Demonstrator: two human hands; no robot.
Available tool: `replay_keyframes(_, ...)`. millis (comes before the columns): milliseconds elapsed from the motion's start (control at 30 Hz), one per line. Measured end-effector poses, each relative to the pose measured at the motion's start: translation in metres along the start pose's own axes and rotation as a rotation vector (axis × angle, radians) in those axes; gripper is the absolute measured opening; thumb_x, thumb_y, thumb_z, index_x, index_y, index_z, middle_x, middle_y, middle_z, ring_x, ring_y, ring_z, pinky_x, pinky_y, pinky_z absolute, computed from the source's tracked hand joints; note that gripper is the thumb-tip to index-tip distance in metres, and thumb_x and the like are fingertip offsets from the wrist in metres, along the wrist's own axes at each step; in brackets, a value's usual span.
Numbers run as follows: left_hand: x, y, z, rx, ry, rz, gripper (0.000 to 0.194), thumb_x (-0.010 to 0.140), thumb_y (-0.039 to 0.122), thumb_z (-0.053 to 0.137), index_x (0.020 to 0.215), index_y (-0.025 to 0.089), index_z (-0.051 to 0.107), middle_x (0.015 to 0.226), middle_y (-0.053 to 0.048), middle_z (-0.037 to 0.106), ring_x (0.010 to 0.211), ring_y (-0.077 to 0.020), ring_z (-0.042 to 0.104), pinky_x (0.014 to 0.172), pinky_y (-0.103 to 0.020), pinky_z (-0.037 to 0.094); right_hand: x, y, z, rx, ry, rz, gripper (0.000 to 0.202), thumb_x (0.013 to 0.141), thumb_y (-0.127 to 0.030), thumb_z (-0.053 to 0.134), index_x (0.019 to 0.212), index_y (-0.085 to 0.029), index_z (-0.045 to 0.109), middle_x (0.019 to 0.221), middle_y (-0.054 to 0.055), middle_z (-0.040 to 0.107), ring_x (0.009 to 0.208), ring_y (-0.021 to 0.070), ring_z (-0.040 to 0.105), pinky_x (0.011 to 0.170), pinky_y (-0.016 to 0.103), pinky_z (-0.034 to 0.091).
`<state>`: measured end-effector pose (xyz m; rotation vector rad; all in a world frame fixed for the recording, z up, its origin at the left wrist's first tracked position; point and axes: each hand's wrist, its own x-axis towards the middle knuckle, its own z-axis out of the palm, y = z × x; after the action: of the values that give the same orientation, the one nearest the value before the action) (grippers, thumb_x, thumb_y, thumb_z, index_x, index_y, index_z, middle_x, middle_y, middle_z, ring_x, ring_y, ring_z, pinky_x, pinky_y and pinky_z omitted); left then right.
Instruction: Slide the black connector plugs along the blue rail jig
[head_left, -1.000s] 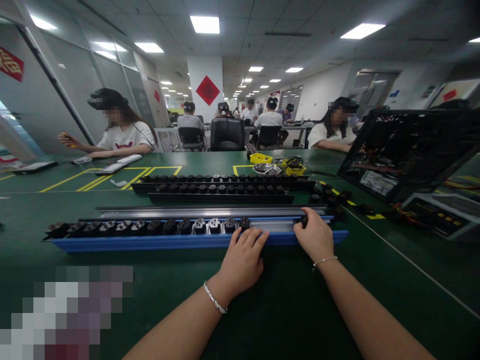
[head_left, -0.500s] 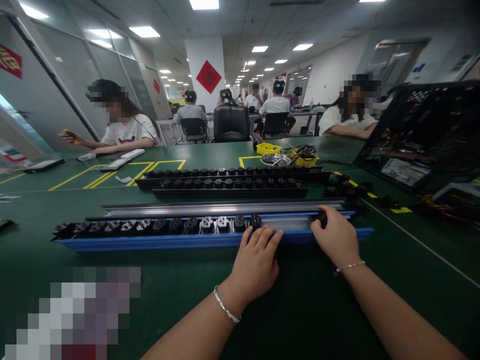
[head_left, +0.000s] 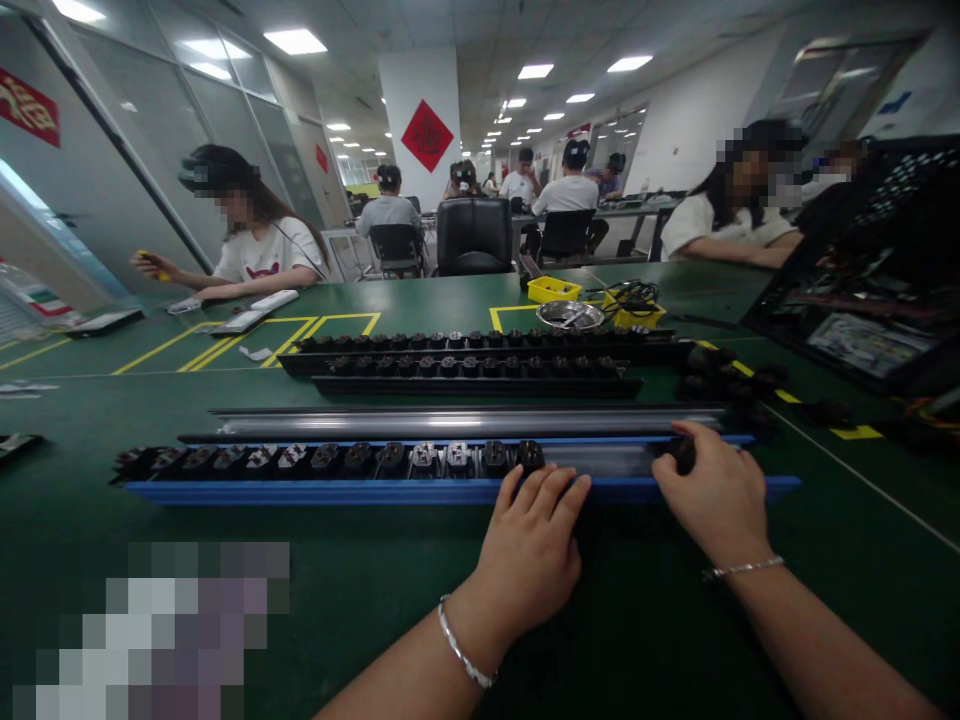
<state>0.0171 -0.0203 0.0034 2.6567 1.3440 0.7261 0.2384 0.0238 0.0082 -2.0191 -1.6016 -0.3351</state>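
Note:
A long blue channel (head_left: 322, 492) lies across the green table, with a row of black socket modules (head_left: 392, 458) filling its left and middle part. My left hand (head_left: 529, 550) rests on the channel's near wall, fingers apart, its fingertips beside the last module of the row. In my right hand (head_left: 712, 490) a black module (head_left: 681, 455) is pinched between thumb and fingers, over the right part of the channel. Between the hands the channel's inside shows bare metal. Behind it lies a clear-grey strip (head_left: 465, 424) with dark edges.
Two black rails (head_left: 480, 386) with modules lie farther back. Loose black pieces (head_left: 697, 385) are at the right, near a black computer case (head_left: 885, 270). Yellow bins (head_left: 553, 289) and a metal dish (head_left: 570, 316) stand behind. People sit at left and right.
The whole view has shifted, so table and channel appear slightly more to the right. Both hands keep nearly the same places on the channel; the right still holds the black module.

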Motion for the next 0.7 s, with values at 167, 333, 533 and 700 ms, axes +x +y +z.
replay_keyframes(167,0.0006,-0.0008,0.0003,-0.001,0.005,0.002,0.059,0.081,0.021,0.046,0.137,0.028,0.032,0.140,0.001,0.043,0.130,-0.0183,0.033,0.113,-0.043,0.018,0.0017,0.0001,-0.0008,0.012,-0.010,0.010,0.041,0.075,-0.030,0.043,0.114,-0.017,0.051,0.101,0.010,0.063,0.094,0.0265,0.056,0.092,0.046,0.034)
replay_keyframes(333,0.0014,-0.0025,-0.0006,0.008,-0.001,0.002,0.061,0.079,0.019,0.048,0.137,0.027,0.032,0.139,0.000,0.044,0.129,-0.0196,0.034,0.113,-0.044,0.019,0.0048,0.0019,-0.0012,0.011,-0.037,0.028,0.040,0.075,-0.028,0.042,0.111,-0.017,0.053,0.100,0.009,0.064,0.094,0.0252,0.056,0.091,0.043,0.035)
replay_keyframes(533,0.0018,-0.0053,-0.0005,0.009,0.003,0.019,0.061,0.079,0.019,0.049,0.137,0.027,0.032,0.138,-0.001,0.044,0.129,-0.0196,0.035,0.113,-0.045,0.018,0.0052,0.0027,-0.0051,-0.056,-0.041,0.042,0.039,0.074,-0.034,0.043,0.107,-0.017,0.055,0.104,0.011,0.063,0.098,0.0268,0.055,0.092,0.045,0.033)
replay_keyframes(700,0.0019,-0.0075,0.0009,0.025,0.023,0.029,0.062,0.079,0.018,0.050,0.137,0.027,0.032,0.137,-0.002,0.045,0.128,-0.0194,0.036,0.112,-0.045,0.019,0.0050,0.0048,-0.0051,-0.005,-0.032,0.016,0.040,0.073,-0.033,0.045,0.108,-0.017,0.056,0.100,0.009,0.064,0.094,0.0251,0.056,0.088,0.040,0.037)
